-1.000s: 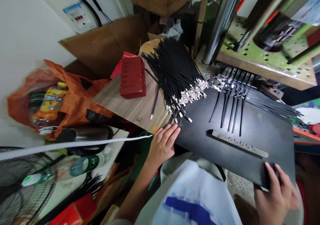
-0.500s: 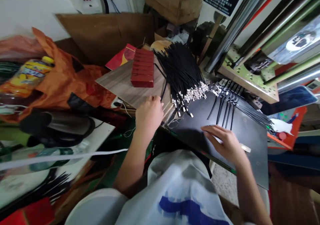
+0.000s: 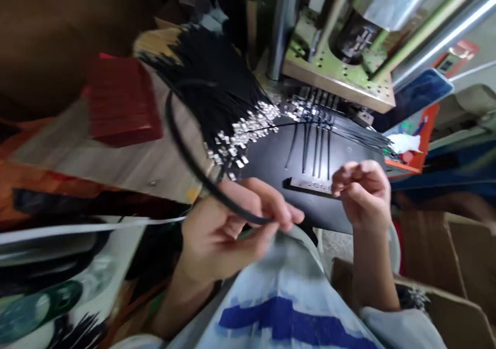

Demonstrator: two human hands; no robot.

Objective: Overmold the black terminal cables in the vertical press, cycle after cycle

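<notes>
My left hand (image 3: 232,230) is closed in a pinch on one end of a black cable tie (image 3: 194,168), which bows up and away to the left. My right hand (image 3: 364,194) is raised at the right with its fingers curled together; whatever they may hold is too small to make out. Just left of those fingertips, a notched metal bar (image 3: 310,184) lies on the dark tabletop (image 3: 263,157). Beyond my left hand is a thick pile of black cable ties (image 3: 220,75) with silver metal ends. Several more ties (image 3: 318,147) lie in a row below the press.
A press with a drilled plate (image 3: 337,80) and steel columns stands at the back right. Beside it are a phone (image 3: 422,98) and an orange tray (image 3: 426,142). A dark red block (image 3: 120,101) sits on the wooden board (image 3: 135,168) at left. Cardboard boxes (image 3: 430,245) stand lower right.
My left hand has come back toward my body with a black cable tie in it. My right hand has lifted and curled its fingers, uncovering the metal bar. The view has swung right.
</notes>
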